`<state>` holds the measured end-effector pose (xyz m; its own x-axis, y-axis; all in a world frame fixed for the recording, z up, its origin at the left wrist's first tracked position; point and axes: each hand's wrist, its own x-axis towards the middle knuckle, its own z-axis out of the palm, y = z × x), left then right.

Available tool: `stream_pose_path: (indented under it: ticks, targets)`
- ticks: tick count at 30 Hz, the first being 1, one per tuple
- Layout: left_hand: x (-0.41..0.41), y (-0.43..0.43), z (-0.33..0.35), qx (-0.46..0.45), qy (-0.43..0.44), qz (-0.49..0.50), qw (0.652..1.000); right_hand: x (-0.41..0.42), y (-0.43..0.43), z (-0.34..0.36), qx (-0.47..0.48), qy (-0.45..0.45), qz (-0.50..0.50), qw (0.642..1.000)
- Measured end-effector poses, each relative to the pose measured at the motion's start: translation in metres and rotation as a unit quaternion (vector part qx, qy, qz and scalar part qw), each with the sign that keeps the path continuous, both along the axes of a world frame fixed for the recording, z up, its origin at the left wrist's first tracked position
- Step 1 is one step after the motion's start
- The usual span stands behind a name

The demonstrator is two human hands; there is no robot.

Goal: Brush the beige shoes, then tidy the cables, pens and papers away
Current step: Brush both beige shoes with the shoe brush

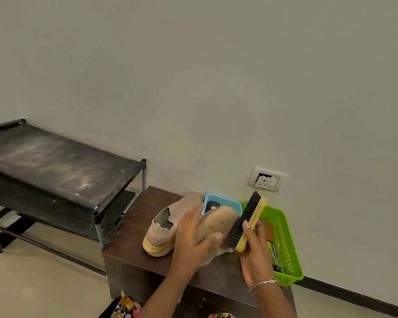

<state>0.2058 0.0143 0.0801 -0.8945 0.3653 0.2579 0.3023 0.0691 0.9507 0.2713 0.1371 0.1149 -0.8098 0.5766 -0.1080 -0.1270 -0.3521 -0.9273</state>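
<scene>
Here we are over the dark brown worktop [129,228], and both hands are busy. The left hand [193,237] is wrapped over a beige shoe [218,223], fingers on its far side, thumb curled across the near side, holding it up off the worktop. The right hand [255,255] is clenched round the lower end of a brush [248,221] with a pale wooden back, a thin bracelet [262,283] on its wrist. The brush stands steeply tilted, and we can see its black bristles turned left and pressed against the side of the held shoe.

The second beige shoe [163,228] lies on the worktop just left of the held one, yellowish sole towards us and opening upwards, and the two look to be touching behind the left hand.

At the back, against the wall, a small blue basket [228,204] sits with something dark in it. To its right is a green basket [285,246], half hidden by the brush. In it we make out a brown flat thing and a bundle of thin yellow and white sticks, too small to name.

A wall socket [267,180] sits above the baskets. On the left stands a black shoe rack [55,166], its top shelf dusty.
</scene>
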Motion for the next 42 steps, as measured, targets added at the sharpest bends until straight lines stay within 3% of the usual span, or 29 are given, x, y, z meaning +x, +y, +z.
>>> stream_pose_path:
  ticks: [3,6,8,9,11,14,15,16,17,18,20,21,23,26,28,31,32,35,39,42]
  targets:
    - [0.004,0.007,0.022,-0.048,0.110,0.006,0.993,0.002,-0.014,0.003,-0.019,0.009,0.008,1.000]
    - [0.004,0.001,0.028,-0.041,0.094,0.072,0.992,0.010,-0.020,0.005,-0.009,-0.009,0.008,1.000]
    - [0.007,-0.007,0.032,-0.051,0.070,0.073,0.994,0.019,-0.019,0.010,0.065,-0.028,-0.031,0.997]
    - [0.008,-0.010,0.033,-0.052,0.064,0.069,0.994,0.024,-0.018,0.015,0.155,-0.053,-0.062,0.984]
    - [0.013,-0.016,0.034,-0.046,0.039,0.062,0.996,0.032,-0.022,0.029,0.395,-0.139,-0.098,0.903]
    - [0.021,-0.019,0.037,-0.024,-0.003,0.050,0.998,0.037,-0.047,0.049,0.663,-0.228,-0.008,0.713]
    - [0.023,-0.021,0.038,-0.011,-0.013,0.048,0.999,0.038,-0.056,0.052,0.715,-0.248,0.016,0.654]
    - [0.024,-0.022,0.040,-0.002,-0.021,0.050,0.999,0.040,-0.059,0.053,0.734,-0.268,0.024,0.623]
    - [0.024,-0.025,0.041,0.002,-0.029,0.051,0.998,0.040,-0.057,0.054,0.732,-0.289,0.023,0.617]
    - [0.024,-0.027,0.043,0.003,-0.034,0.053,0.998,0.040,-0.050,0.053,0.707,-0.310,0.022,0.636]
    - [0.021,-0.031,0.045,-0.004,-0.033,0.054,0.998,0.039,-0.035,0.054,0.604,-0.338,0.036,0.721]
    - [0.021,-0.032,0.044,-0.013,-0.033,0.052,0.998,0.040,-0.033,0.055,0.574,-0.334,0.034,0.747]
    - [0.021,-0.031,0.044,-0.010,-0.041,0.043,0.998,0.039,-0.044,0.058,0.574,-0.307,0.025,0.759]
    - [0.023,-0.028,0.044,0.012,-0.049,0.045,0.998,0.039,-0.075,0.061,0.671,-0.265,0.039,0.692]
    - [0.022,-0.030,0.045,0.019,-0.053,0.060,0.997,0.037,-0.074,0.055,0.675,-0.274,0.040,0.683]
    - [0.017,-0.034,0.048,-0.009,-0.046,0.064,0.997,0.034,-0.060,0.049,0.540,-0.271,0.043,0.796]
    - [0.016,-0.034,0.049,-0.024,-0.042,0.063,0.997,0.034,-0.057,0.047,0.514,-0.266,0.037,0.814]
    - [0.015,-0.037,0.052,-0.072,-0.028,0.052,0.996,0.033,-0.049,0.033,0.431,-0.267,-0.005,0.862]
    - [0.005,-0.055,0.052,-0.141,0.006,0.068,0.988,0.032,-0.044,0.019,0.293,-0.249,0.013,0.923]
    - [0.001,-0.059,0.056,-0.204,0.055,0.049,0.976,0.022,-0.066,0.027,0.371,-0.178,0.028,0.911]
